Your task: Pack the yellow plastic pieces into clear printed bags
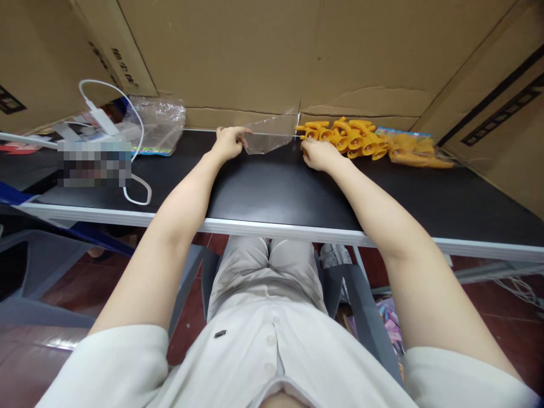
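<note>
At 11 o'clock over a black table (pixel 272 192), the left hand (pixel 229 143) pinches clear plastic (pixel 270 141); at 1 o'clock, the right hand (pixel 319 154) meets yellow pieces (pixel 357 139), its grip indiscernible.

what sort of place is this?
Probably a small workshop workstation: a black-topped bench backed by large cardboard panels, with a heap of similar yellow-orange pieces and clear plastic film at its far edge.

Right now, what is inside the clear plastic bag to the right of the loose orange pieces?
The clear plastic bag contains bagged orange pieces, apparently like the loose orange cup-ended pieces near the right hand. Whatever lies beneath the uppermost ones is covered.
</note>
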Demonstrator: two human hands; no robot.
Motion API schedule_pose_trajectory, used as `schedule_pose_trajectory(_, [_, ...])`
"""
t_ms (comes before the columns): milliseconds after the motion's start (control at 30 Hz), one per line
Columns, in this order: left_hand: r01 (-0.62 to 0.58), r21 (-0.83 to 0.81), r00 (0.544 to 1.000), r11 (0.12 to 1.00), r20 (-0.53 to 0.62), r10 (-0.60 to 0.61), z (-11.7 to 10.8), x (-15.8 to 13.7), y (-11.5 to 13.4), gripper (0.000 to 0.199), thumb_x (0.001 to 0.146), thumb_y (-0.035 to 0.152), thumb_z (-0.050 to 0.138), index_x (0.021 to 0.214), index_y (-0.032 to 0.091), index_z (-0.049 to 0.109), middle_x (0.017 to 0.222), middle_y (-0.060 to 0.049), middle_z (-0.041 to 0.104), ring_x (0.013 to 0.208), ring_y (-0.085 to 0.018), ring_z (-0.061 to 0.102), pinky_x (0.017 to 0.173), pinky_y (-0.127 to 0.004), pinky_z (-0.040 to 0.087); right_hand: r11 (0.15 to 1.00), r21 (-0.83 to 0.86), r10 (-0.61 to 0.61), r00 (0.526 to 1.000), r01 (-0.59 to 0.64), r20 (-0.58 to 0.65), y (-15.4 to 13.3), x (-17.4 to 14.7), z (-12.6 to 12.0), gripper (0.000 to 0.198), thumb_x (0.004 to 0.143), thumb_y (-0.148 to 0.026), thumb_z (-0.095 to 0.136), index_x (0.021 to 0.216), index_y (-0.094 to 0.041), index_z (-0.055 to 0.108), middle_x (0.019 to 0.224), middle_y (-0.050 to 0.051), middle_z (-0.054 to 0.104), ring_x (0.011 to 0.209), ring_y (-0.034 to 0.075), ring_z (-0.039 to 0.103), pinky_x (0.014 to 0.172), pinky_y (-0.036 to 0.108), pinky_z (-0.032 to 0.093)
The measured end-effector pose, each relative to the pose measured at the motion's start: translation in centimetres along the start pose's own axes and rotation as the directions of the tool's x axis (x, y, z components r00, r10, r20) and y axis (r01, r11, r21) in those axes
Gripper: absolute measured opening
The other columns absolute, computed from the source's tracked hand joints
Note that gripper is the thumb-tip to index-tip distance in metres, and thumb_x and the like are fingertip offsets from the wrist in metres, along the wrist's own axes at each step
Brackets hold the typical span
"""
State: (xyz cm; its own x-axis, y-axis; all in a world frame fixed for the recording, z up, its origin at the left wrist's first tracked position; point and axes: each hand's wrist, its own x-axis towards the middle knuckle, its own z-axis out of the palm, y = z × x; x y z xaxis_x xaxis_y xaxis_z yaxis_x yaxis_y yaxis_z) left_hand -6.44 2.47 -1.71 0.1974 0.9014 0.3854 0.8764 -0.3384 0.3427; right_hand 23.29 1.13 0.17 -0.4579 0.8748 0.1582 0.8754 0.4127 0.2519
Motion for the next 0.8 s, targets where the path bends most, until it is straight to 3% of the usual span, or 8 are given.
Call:
schedule_pose_trajectory(267, [0.214,0.116,0.976,0.97,0.024,-0.218,-0.4,0.3,-1.0,0.053,0.087,0.022,0.057,0.138,0.023,0.073,0.121,-0.009,0.078,0.139,-0.036,0.061,0.134,-0.062,0.017,0.998,0.028,0.055,0.996,-0.053,-0.071,-0.2,0.2,0.7,0.047,0.1,-0.024,0.048,0.142,-0.008,0.062,0.144,0.026,0.063,0.117,0.041,0.067,0.094,0.048,0.052])
schedule_pose_trajectory(400, [0.233,0.156,0.969,0.96,0.047,-0.243,-0.7,0.1,-0.9,0.053,0.092,0.029,0.054,0.14,0.017,0.072,0.133,-0.012,0.075,0.14,-0.034,0.062,0.132,-0.05,0.032,0.993,0.089,0.09,0.99,-0.08,-0.105,0.1,0.5,1.2,0.051,0.096,-0.023,0.05,0.145,-0.009,0.057,0.145,0.026,0.061,0.116,0.04,0.064,0.09,0.047,0.051])
schedule_pose_trajectory(533, [0.204,0.192,0.951,0.96,0.192,-0.241,-0.7,-0.2,-0.6,0.056,0.095,0.037,0.055,0.144,0.014,0.072,0.14,-0.013,0.076,0.138,-0.03,0.066,0.12,-0.033,0.047,0.981,0.164,0.131,0.981,-0.107,-0.146,0.2,0.7,1.4,0.053,0.096,-0.025,0.05,0.147,-0.012,0.056,0.143,0.026,0.061,0.111,0.04,0.063,0.088,0.048,0.051])
schedule_pose_trajectory(800, [0.287,0.385,0.891,0.877,0.23,-0.392,-0.6,-0.1,-1.0,0.062,0.105,0.037,0.044,0.157,0.009,0.061,0.16,-0.02,0.063,0.15,-0.034,0.059,0.124,-0.038,0.046,0.924,0.328,0.275,0.937,-0.196,-0.215,1.2,1.3,1.0,0.053,0.102,-0.035,0.047,0.15,-0.014,0.058,0.132,0.025,0.064,0.117,0.041,0.062,0.095,0.054,0.053])
